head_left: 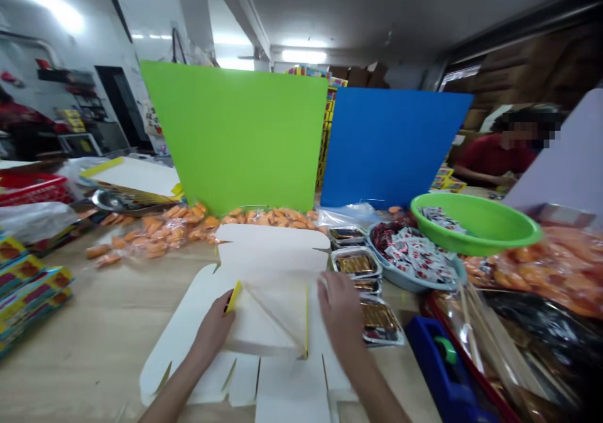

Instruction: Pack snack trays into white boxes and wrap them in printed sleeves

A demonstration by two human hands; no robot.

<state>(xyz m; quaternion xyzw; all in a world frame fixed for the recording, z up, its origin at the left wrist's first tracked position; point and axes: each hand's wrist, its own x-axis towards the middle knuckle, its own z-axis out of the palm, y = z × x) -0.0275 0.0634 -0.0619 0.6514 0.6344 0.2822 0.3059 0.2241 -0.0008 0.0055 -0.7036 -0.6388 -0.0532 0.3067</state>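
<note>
Green plastic bowl point(502, 215), round, holds small packets point(440, 219); blue bowl point(419, 286) holds white packets point(417, 253), dark red pieces point(384, 236). Silver-rimmed trays point(357, 263) hold glossy brown contents. White cardboard box point(268, 325), flaps spread, lies toward worktop's point(117, 310) near edge; left hand point(217, 319) has fingers clamped on its yellow left edge; right hand point(340, 310) is beside its right, fingers blurred, grip unclear.

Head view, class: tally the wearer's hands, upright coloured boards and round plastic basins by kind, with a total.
Hands: 2 (left hand, right hand)
Boards: 3 (green board, blue board, pale purple board)
Basins: 2 (green basin, light blue basin)
Total: 7
</note>
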